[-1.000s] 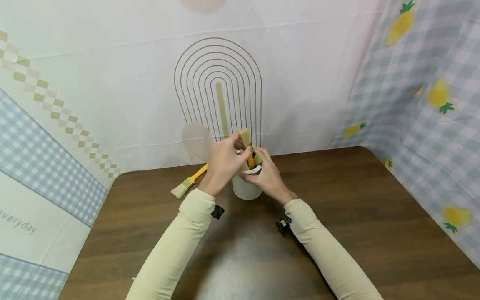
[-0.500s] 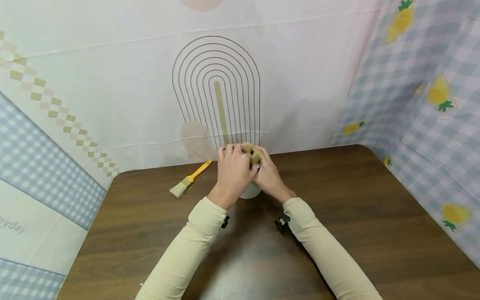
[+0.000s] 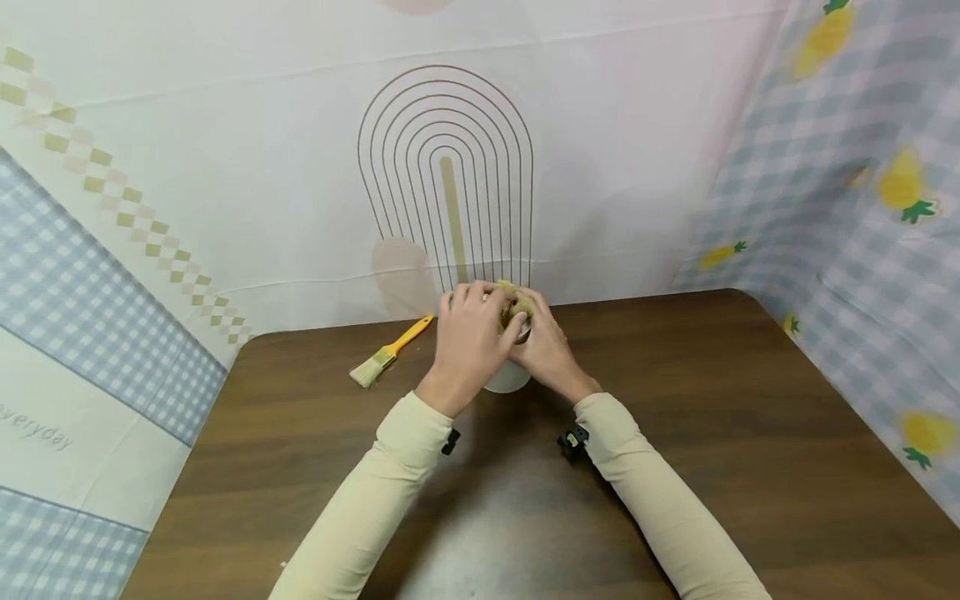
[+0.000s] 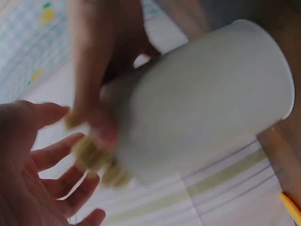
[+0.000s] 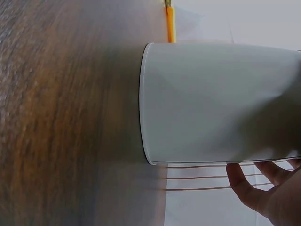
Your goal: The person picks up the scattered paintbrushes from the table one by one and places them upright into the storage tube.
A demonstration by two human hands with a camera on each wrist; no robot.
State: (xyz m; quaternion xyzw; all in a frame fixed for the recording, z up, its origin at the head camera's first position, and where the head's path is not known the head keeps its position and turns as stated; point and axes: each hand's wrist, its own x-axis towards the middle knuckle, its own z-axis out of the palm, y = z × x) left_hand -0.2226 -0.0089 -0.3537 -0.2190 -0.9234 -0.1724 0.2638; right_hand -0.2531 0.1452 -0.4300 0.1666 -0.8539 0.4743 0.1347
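Note:
A white cylindrical canister (image 4: pixel 211 99) stands upright on the table, with the pale bristle tips of several paintbrushes (image 4: pixel 91 155) showing at its mouth. My left hand (image 3: pixel 471 337) arches over the mouth, its spread fingers right at the bristles. Around the canister's upper part my right hand (image 3: pixel 553 354) grips, with its fingers (image 5: pixel 251 190) along the side in the right wrist view. In the head view both hands hide most of the canister, and only its base shows below them. The brush handles are hidden inside.
Left of the canister lies a paintbrush (image 3: pixel 390 354) with a yellow handle, bristles toward me. The brown wooden table (image 3: pixel 667 400) ends at a white patterned cloth (image 3: pixel 615 167) behind, and a checked cloth (image 3: pixel 795 225) hangs on the right.
A brush that stood high in the left hand's pinch is now down among the others in the canister. The left hand has shifted right over the mouth, its fingers spread from the pinch.

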